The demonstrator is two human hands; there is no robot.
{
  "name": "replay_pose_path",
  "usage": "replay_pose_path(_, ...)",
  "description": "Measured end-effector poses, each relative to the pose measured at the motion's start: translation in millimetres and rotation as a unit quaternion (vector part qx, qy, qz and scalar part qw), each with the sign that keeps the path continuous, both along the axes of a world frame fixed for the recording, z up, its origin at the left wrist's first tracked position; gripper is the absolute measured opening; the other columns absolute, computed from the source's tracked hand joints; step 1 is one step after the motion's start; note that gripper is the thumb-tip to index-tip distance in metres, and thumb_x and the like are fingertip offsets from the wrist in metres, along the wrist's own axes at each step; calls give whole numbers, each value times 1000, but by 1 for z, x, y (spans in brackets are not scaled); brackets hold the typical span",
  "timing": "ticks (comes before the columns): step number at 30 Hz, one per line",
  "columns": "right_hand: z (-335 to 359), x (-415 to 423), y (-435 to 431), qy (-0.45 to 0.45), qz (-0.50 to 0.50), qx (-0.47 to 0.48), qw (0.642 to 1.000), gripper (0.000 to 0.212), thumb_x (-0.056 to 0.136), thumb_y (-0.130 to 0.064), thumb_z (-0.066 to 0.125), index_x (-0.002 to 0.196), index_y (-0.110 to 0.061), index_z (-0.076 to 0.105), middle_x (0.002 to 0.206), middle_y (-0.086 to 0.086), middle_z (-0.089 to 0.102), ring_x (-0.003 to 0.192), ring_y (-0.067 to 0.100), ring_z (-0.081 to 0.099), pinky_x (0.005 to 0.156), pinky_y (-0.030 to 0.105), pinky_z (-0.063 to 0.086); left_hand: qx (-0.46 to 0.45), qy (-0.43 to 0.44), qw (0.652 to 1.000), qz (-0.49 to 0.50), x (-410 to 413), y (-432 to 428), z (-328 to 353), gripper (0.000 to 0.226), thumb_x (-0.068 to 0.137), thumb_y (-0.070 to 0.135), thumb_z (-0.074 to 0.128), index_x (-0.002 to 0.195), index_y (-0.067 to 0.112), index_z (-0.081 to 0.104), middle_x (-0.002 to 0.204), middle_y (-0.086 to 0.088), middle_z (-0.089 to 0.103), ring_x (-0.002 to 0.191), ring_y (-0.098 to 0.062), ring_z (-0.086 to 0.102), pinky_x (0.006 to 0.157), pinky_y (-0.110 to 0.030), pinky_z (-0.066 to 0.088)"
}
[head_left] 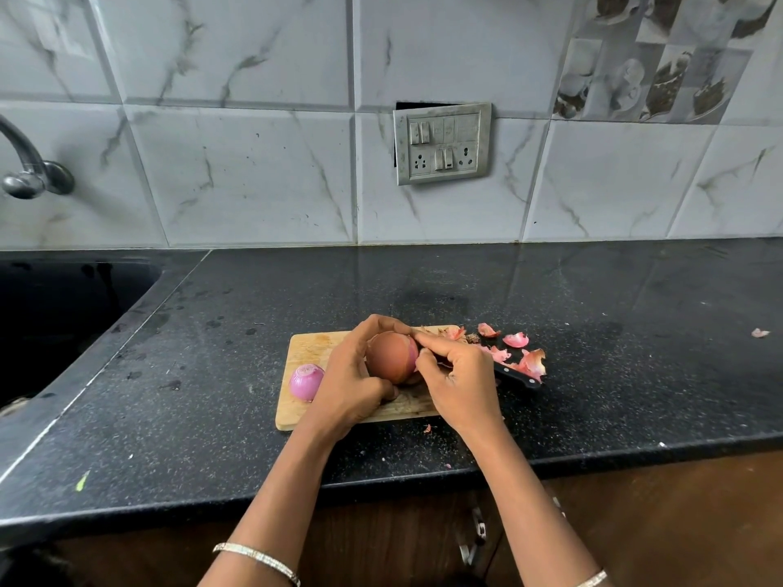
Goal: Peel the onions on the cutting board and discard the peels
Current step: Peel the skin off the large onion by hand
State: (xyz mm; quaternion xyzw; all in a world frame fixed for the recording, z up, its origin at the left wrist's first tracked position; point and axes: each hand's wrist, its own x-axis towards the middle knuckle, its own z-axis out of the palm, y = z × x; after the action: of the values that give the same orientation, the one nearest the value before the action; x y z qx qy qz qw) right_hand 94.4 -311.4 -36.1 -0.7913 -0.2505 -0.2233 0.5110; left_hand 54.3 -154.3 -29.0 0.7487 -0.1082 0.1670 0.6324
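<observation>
A brown-skinned onion (390, 358) is held just above the wooden cutting board (307, 345). My left hand (354, 374) grips it from the left, fingers curled over its top. My right hand (455, 379) pinches the skin at the onion's right end, where pink flesh shows. A peeled purple onion (306, 381) lies on the board's left side. Loose pink peels (515, 351) lie on the counter to the right of the board.
A black-handled knife (517, 377) lies by the peels, its blade hidden behind my right hand. A black sink (63, 307) with a tap (25, 171) is at the left. The black counter's front edge (423, 474) runs below the board. One stray peel (759, 332) lies far right.
</observation>
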Motion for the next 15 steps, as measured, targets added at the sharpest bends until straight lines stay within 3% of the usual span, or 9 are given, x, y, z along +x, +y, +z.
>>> replay_pose_path(3, 1, -2, -1, 15, 13, 17, 1000, 27, 93, -7, 65, 118, -9, 74, 107, -19, 71, 99, -21, 60, 87, 4, 45, 5, -5, 1000, 7, 0, 0, 0, 71, 47, -15, 62, 111, 15, 64, 110, 5, 70, 101, -9, 66, 76, -24, 55)
replay_pose_path(6, 4, -6, 0, 21, 18, 15, 999, 25, 92, -7, 68, 116, -8, 75, 92, -37, 63, 90, -20, 63, 79, 6, 49, 12, -5, 1000, 11, 0, 1, 0, 71, 48, -15, 63, 110, 18, 65, 109, 5, 70, 101, -10, 67, 77, -25, 55)
replay_pose_path(8, 6, -7, 1, 17, 16, 8, 1000, 25, 92, -6, 68, 115, -9, 76, 82, -39, 62, 86, -17, 64, 77, 10, 53, 13, -1, 1000, 9, 0, 1, 0, 71, 49, -17, 63, 110, 19, 65, 109, 5, 70, 101, -12, 67, 77, -26, 56)
replay_pose_path(12, 7, -8, 1, -1, 9, 13, 1000, 25, 91, -5, 67, 114, -8, 76, 92, -2, 79, 97, 12, 69, 80, 26, 55, 15, 7, 1000, 7, 0, 1, 0, 71, 48, -15, 63, 110, 20, 65, 109, 6, 70, 100, -12, 68, 78, -28, 57)
replay_pose_path(15, 6, -8, 2, -2, 9, 10, 1000, 26, 91, -4, 67, 116, -6, 75, 97, -3, 77, 97, 11, 69, 83, 25, 54, 19, 13, 1000, 7, 0, 1, -2, 72, 49, -15, 61, 112, 20, 65, 111, 6, 70, 103, -16, 68, 80, -31, 59)
